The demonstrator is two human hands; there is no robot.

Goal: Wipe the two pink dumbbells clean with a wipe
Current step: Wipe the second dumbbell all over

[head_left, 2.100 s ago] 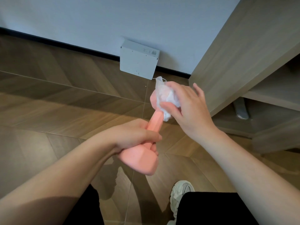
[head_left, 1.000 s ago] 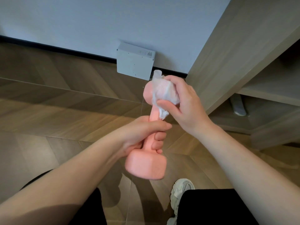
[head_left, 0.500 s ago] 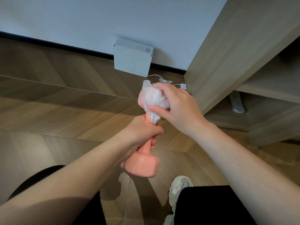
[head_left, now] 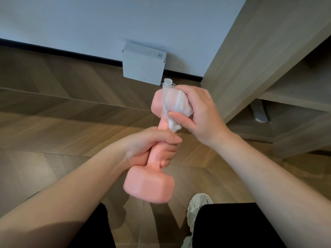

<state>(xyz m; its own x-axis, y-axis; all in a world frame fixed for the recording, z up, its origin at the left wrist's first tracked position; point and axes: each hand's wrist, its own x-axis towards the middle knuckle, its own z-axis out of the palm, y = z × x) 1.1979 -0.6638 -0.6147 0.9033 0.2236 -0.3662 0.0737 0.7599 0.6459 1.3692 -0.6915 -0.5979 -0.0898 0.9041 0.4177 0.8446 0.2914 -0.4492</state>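
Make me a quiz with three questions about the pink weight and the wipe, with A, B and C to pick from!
1. Where is the wipe?
A. In a bucket.
B. Over the top end of the dumbbell.
C. Spread flat on a table.

2. How many pink dumbbells can you see?
A. One.
B. Two.
C. Three.

3. What is the left grip doing?
A. Hanging open.
B. Holding the dumbbell's handle.
C. Waving a cloth.

Answers:
1 B: the right grip holds the wipe bunched over the upper head.
2 A: only one is in view, held in the air.
3 B: its fingers curl round the handle.
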